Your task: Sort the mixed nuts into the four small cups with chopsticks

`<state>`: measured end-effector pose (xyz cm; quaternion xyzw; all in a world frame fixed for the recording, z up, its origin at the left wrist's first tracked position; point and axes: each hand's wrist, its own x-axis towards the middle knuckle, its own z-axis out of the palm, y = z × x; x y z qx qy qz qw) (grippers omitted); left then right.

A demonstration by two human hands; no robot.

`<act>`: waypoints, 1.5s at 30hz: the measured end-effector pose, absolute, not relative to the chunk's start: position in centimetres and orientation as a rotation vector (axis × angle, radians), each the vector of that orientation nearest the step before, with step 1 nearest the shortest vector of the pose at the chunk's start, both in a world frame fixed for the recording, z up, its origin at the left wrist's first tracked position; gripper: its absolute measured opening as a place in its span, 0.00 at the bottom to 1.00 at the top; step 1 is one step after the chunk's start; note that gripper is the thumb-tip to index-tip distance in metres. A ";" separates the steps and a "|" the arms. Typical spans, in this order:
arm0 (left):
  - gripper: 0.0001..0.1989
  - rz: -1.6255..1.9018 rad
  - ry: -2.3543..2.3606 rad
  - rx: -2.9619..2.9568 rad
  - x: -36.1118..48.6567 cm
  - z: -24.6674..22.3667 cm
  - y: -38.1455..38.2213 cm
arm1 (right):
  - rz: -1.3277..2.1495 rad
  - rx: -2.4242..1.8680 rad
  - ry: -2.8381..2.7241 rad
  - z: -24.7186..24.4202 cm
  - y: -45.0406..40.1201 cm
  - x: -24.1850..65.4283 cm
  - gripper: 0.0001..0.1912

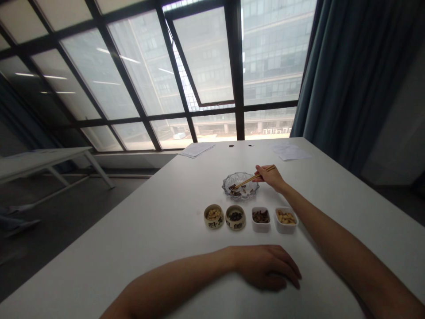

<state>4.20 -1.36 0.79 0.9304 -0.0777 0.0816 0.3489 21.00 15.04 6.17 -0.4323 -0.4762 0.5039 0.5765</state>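
Our right hand (270,177) closes narrowly around a pair of slim wooden chopsticks (254,177), and their tips reach over dark food pieces (235,189) in a clear, scalloped glass dish (241,185); we cannot tell whether the tips grip a piece. Our left hand (267,268) lies palm down on the table near us, its fingers loosely curved and holding nothing.

Between our hands stands a row of four small containers: two round, lettered ceramic bowls, one of pale nuts (214,217) and one of dark food (235,217), then two white square dishes, one of dark pieces (260,218) and one of pale pieces (285,219).

Our long white table (139,270) carries loose white papers (196,149) at the far left and more white papers (288,153) at the far right. Beyond it rise large dark-framed windows (206,57), with teal curtains (352,75) to the right and a white side table (40,159) on the grey floor to the left.
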 end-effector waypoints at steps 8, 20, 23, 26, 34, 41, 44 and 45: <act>0.17 0.179 -0.157 2.396 4.2 0.9 -1.4 | 1.148 -0.985 -1.024 6.9 15.3 22.1 0.18; 0.17 0.193 -0.183 2.398 4.1 1.0 -1.4 | 1.321 -0.986 -1.189 12.0 13.5 29.7 0.19; 0.17 0.187 -0.175 2.398 4.1 1.0 -1.4 | 1.340 -1.001 -1.307 12.6 12.6 31.1 0.19; 0.17 0.184 -0.172 2.399 4.1 1.0 -1.4 | 1.391 -1.009 -1.449 12.6 12.3 31.9 0.21; 0.18 0.177 -0.161 2.406 4.1 1.2 -1.5 | 1.470 -0.972 -1.613 12.3 12.4 31.9 0.25; 0.18 0.181 -0.163 2.415 4.1 1.2 -1.5 | 1.483 -0.978 -1.613 12.2 12.4 31.8 0.24; 0.18 0.194 -0.183 2.420 4.1 1.3 -1.5 | 1.502 -0.946 -1.608 11.8 12.6 32.1 0.25; 0.18 0.199 -0.188 2.423 4.1 1.2 -1.5 | 1.505 -0.933 -1.603 11.7 12.7 32.2 0.26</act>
